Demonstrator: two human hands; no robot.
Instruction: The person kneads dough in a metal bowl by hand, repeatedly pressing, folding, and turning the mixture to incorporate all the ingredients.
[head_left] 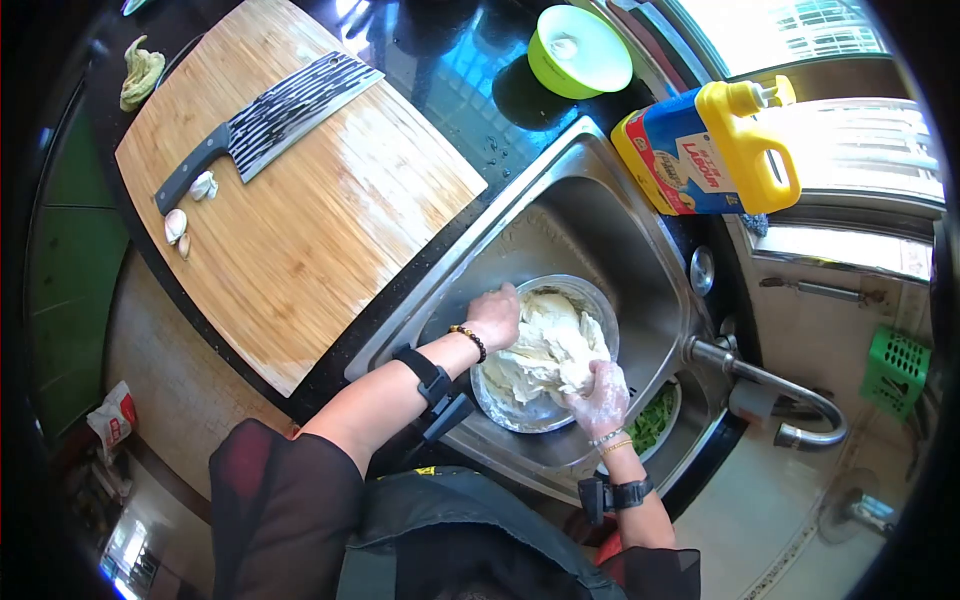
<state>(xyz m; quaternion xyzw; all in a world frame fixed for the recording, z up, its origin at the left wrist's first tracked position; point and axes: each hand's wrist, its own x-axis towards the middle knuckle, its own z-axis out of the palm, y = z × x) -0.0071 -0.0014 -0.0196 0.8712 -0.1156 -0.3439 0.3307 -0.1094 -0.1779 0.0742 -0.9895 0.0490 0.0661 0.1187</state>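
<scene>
A metal bowl (482, 391) stands in the sink basin and holds a mass of white, sticky dough (545, 345). My left hand (493, 318) is closed at the bowl's upper left rim, its fingertips partly hidden. At the right side of the bowl, my right hand (600, 397) is coated in white flour or dough. Its fingers are closed on the dough's edge. Some dough is smeared along the bowl's inner wall.
A cutting board (330, 240) left of the sink (570, 215) carries a cleaver (290, 115) and garlic cloves (176, 225). Behind are a green bowl (560, 75) and a yellow detergent jug (705, 150). At right are a faucet (770, 375) and leafy greens (655, 420) in a container.
</scene>
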